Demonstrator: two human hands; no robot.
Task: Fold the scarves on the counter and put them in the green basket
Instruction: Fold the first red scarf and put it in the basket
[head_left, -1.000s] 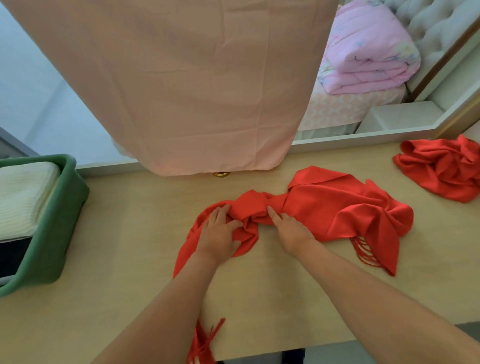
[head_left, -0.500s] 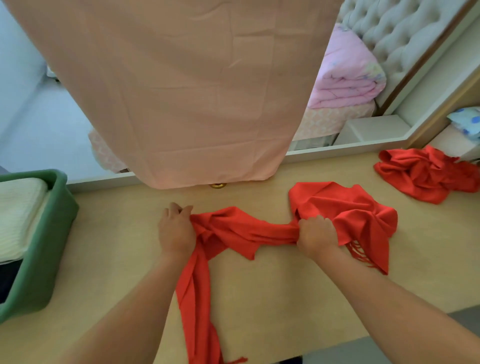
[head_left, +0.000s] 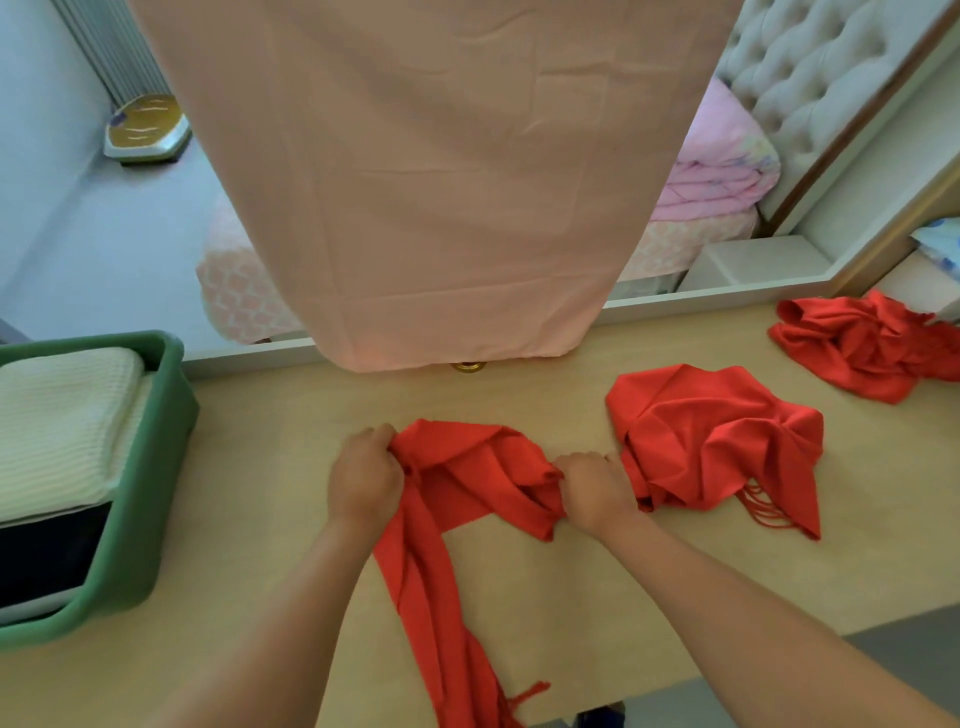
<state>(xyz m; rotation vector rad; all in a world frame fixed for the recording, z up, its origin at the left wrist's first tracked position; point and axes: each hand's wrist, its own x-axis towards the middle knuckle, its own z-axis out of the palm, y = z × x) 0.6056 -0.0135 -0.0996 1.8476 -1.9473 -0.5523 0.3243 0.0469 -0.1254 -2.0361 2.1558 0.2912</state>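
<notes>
A long red fringed scarf (head_left: 711, 441) lies rumpled across the middle of the wooden counter (head_left: 291, 488). My left hand (head_left: 363, 475) grips a bunch of it near its left part, and one end trails down over the counter's front edge. My right hand (head_left: 595, 493) grips the scarf further right, with a slack loop between the hands and a crumpled heap to the right. A second red scarf (head_left: 862, 345) lies crumpled at the far right. The green basket (head_left: 150, 499) stands at the left edge, holding a folded cream cloth (head_left: 57, 421) over something dark.
A large pink sheet (head_left: 436, 176) hangs down over the back of the counter, its hem just above the surface. A small brass fitting (head_left: 467, 367) sits under that hem. Beyond are a bed with a pink quilt (head_left: 722, 166) and a white ledge (head_left: 753, 260).
My hands have come closer together along the scarf, so the stretch between them went from taut to a slack loop. The view has tilted slightly upward.
</notes>
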